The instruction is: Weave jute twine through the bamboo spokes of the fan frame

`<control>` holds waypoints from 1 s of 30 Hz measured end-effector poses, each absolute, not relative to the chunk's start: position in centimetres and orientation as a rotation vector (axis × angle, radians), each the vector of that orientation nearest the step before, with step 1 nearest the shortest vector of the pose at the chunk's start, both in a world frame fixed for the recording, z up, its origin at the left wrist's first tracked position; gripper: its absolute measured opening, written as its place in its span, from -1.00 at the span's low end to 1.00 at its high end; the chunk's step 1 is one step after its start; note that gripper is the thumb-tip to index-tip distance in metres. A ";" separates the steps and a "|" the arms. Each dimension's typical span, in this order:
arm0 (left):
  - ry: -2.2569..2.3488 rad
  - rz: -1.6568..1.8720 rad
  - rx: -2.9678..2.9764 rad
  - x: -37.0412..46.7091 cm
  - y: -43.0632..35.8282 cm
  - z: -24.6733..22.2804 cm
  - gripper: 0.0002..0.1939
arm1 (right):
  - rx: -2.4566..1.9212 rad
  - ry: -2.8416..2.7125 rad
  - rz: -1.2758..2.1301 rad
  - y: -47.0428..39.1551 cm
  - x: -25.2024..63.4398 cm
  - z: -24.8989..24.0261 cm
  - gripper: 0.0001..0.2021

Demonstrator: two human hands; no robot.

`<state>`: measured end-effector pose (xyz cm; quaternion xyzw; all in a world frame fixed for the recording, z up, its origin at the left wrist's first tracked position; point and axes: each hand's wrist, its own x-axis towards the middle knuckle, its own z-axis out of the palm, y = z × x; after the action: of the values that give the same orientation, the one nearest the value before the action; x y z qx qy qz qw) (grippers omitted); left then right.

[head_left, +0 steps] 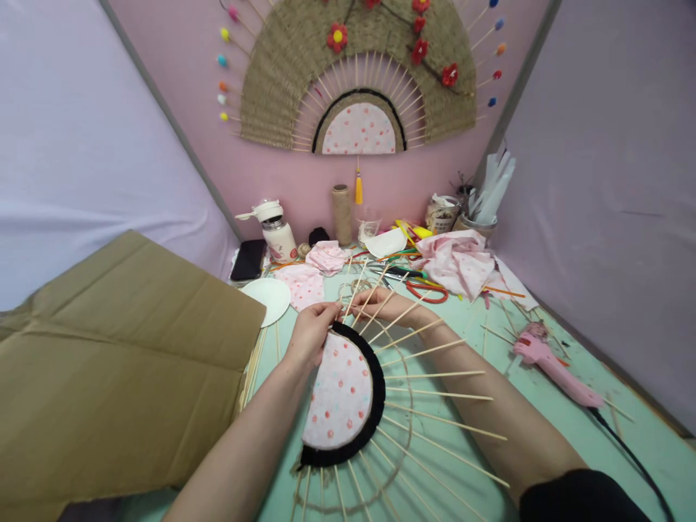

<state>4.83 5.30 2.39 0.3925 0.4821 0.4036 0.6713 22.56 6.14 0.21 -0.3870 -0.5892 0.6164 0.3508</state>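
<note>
A half-round fan frame [340, 391] stands on its side in front of me, its centre covered in pink dotted cloth with a black rim [379, 395]. Thin wooden sticks [451, 373] spread out from the rim to the right. Jute twine [409, 406] curves across these sticks. My left hand [314, 330] is closed around the upper end of the frame, fingertips at the topmost stick. Behind the upper sticks, my right hand [388, 306] pinches the twine close to the left fingertips. Sticks partly cover the right fingers.
Cardboard [135, 362] leans at left beside a white disc [269, 299]. A pink glue gun [554, 366] with a cord lies right. Behind are red-handled scissors [427, 292], pink cloth [457, 254], a bottle [278, 235] and a twine spool [341, 214]. A finished fan [272, 94] hangs on the wall.
</note>
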 end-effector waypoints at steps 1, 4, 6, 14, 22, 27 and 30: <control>1.085 0.899 0.868 4.8 5.3 2.4 -0.65 | -0.999 -1.534 1.594 6.2 22.6 0.1 -0.72; 1.086 0.879 0.782 4.6 5.3 2.7 -0.55 | -0.988 -1.555 1.588 6.3 22.7 -0.1 -0.71; 1.082 0.892 0.748 4.6 5.3 2.9 -0.49 | -0.976 -1.552 1.592 6.3 22.7 -0.2 -0.71; 1.103 0.824 0.924 4.3 6.5 4.4 -0.70 | -0.968 -1.571 1.596 6.2 22.8 0.4 -0.72; 1.134 0.692 0.960 4.0 6.8 5.6 -0.70 | -0.990 -1.568 1.583 6.4 23.0 -0.3 -0.73; 1.127 0.667 0.948 4.1 6.5 5.5 -0.64 | -1.023 -1.542 1.588 6.4 23.2 0.1 -0.71; 1.088 0.659 0.958 4.0 6.4 5.3 -0.61 | -1.075 -1.519 1.543 6.5 23.9 0.4 -0.69</control>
<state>4.04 6.44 5.26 0.4301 0.4882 0.2957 0.6995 23.89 6.47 0.43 -0.4158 -0.5876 0.5968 0.3546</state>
